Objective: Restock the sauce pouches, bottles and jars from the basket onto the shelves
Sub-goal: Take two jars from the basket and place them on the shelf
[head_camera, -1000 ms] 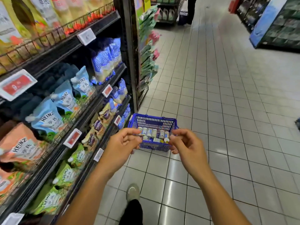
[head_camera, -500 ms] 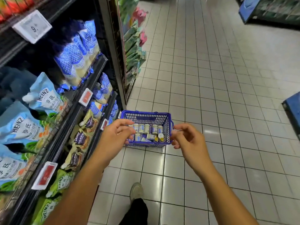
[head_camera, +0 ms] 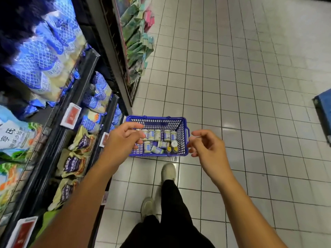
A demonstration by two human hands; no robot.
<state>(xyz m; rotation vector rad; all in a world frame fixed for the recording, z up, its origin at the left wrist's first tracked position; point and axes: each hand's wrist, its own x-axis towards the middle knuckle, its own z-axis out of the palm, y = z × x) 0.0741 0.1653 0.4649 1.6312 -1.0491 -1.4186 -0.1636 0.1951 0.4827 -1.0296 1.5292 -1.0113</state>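
Note:
A blue plastic basket (head_camera: 182, 122) stands on the tiled floor beside the shelving, holding several small white-capped jars (head_camera: 157, 135) and two yellow-lidded ones (head_camera: 172, 149). My left hand (head_camera: 123, 138) hovers over the basket's left edge with loosely curled fingers and holds nothing. My right hand (head_camera: 207, 149) hangs just right of the basket's right rim, fingers also loosely curled and empty. Sauce pouches (head_camera: 75, 163) lie on the lower shelves at the left.
Shelving (head_camera: 78, 83) with blue-and-white pouches (head_camera: 44, 56) and red price tags (head_camera: 70, 116) runs along the left. Green packets (head_camera: 138, 42) hang on the end panel. My feet (head_camera: 167, 173) stand just behind the basket. A blue object (head_camera: 323, 108) sits at the right edge.
The view has tilted down and closer to the basket. Both hands have lowered toward it and spread slightly apart, still empty.

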